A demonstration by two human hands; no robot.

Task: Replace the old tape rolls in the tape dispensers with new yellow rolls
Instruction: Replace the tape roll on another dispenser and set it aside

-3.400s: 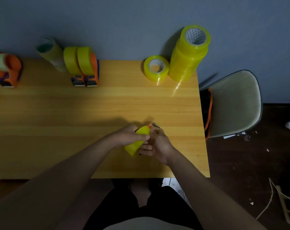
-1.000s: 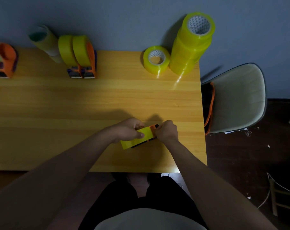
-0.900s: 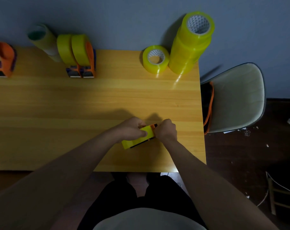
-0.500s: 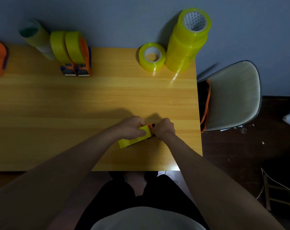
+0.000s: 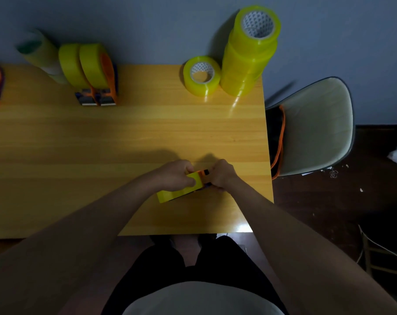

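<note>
On the glossy wooden table, two orange plastic dispensers loaded with yellow rolls stand at the far left. Near the front edge, the left hand curls over a flat-sided yellow roll seated in an orange dispenser, whose end the right hand grips. Shiny translucent spare rolls stack far right.

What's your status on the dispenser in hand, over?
Left hand grips yellow roll; right hand pinches orange dispenser end. Roll seated, tape being threaded, apparently. Nothing in the way; spare rolls far right.
</note>
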